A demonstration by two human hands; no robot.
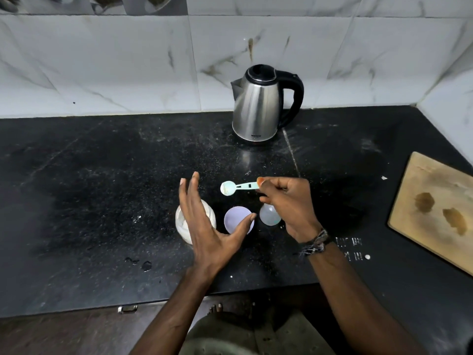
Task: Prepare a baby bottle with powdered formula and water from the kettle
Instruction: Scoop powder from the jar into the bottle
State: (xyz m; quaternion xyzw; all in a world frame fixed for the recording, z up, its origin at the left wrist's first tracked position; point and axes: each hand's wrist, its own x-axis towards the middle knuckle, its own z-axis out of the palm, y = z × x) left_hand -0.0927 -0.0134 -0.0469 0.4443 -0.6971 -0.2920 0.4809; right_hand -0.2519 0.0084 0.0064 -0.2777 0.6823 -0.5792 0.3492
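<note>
A black speckled stone countertop, dusted with pale powder, is seen from above, backed by white marble-patterned wall tiles.

Starting at the left of the group near the picture's centre, a white, powder-filled container is partly covered by the left hand, which is spread wide above it with fingers straight and nothing held. At about three o'clock from the container, a round lilac plastic lid or cap lies just beside it, with the left thumb tip over its right edge. At three o'clock from that, a small clear rounded piece is seen, probably the baby bottle or its teat; which cannot be told, since the right hand hides part of it.

The right hand is curled, its thumb and fingers pinching the handle end of a pale turquoise plastic measuring scoop. The scoop is held level above the counter, at twelve o'clock from the lilac lid, its bowl carrying whitish powder. The scoop is judged light and stiff; it is best kept level and held by the handle end, since the powder would spill easily.

At twelve o'clock, against the wall, a brushed steel electric kettle with a black handle stands upright. It is judged heavy if filled, possibly hot, and best taken by the handle.

At three o'clock, a stained wooden chopping board lies at the frame edge.
</note>
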